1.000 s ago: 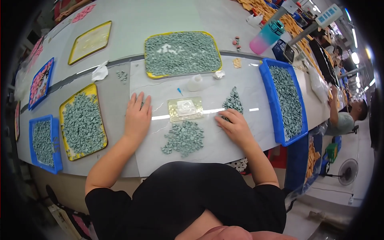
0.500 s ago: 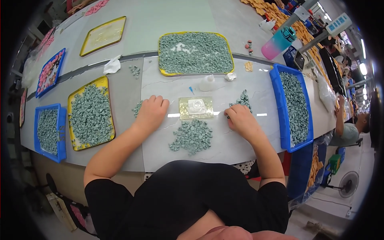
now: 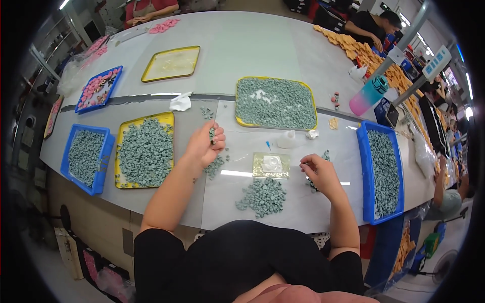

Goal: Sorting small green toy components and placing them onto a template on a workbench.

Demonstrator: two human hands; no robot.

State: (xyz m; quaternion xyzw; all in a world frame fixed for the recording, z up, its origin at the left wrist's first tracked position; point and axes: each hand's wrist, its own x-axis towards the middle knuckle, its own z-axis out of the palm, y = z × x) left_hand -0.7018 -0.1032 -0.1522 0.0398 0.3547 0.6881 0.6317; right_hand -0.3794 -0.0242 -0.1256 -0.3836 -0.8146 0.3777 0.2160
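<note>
A worker's left hand (image 3: 206, 145), low over the desk (image 3: 220, 199) moments ago, now curls upturned around green pieces (image 3: 212, 135), leaving some gathered for handling, while the right hand (image 3: 319, 172), well apart, bends beside a small heap (image 3: 311, 186), its grip impossible to tell.

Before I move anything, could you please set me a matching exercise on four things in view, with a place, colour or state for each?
1. tall drinking bottle
2. left hand
3. right hand
4. squeeze bottle

A. whitish
B. holding small green pieces
C. teal and pink
D. between gold pad and long blue bin

Pairs: 1-C; 2-B; 3-D; 4-A
</note>
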